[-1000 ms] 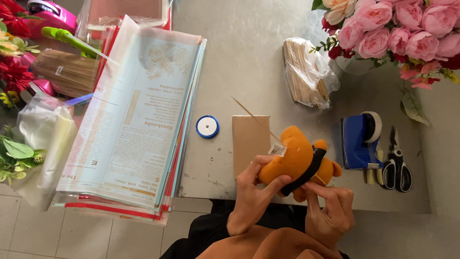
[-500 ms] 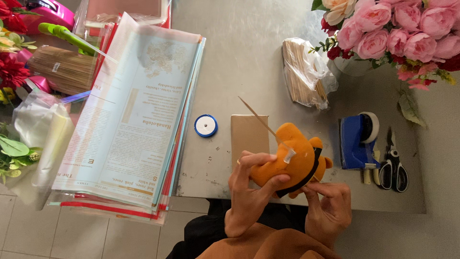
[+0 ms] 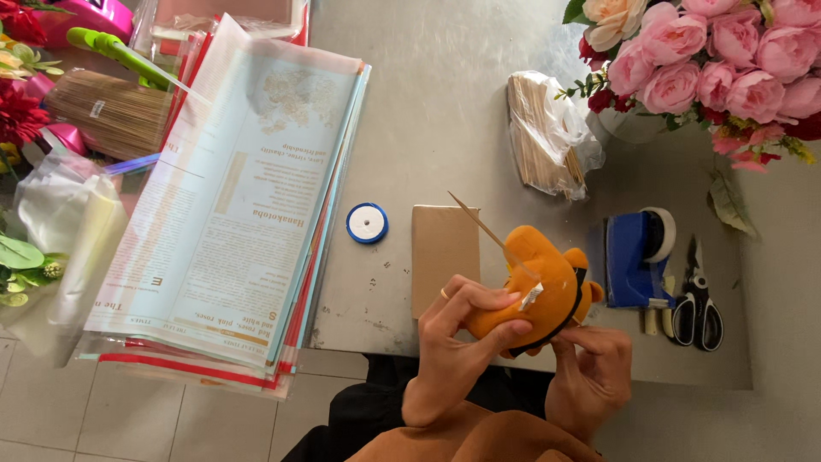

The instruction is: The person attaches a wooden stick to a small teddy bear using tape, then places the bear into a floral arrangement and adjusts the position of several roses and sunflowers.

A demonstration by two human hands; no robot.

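While the left hand (image 3: 466,329) wraps its fingers closed around the orange plush (image 3: 534,291), the right hand (image 3: 590,368) pinches shut at its lower edge. Both hold it over the table's (image 3: 428,128) near edge, just left of the tape dispenser (image 3: 633,257). A thin stick (image 3: 483,224) slants up-left from the plush, away from both hands

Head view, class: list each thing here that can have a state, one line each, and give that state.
Orange plush toy: held in both hands, thin stick taped on.
Left hand: gripping the toy.
Right hand: pinching the toy's underside.
Scissors: closed, lying flat.
Tape dispenser: loaded, standing.
Ribbon spool: lying flat.
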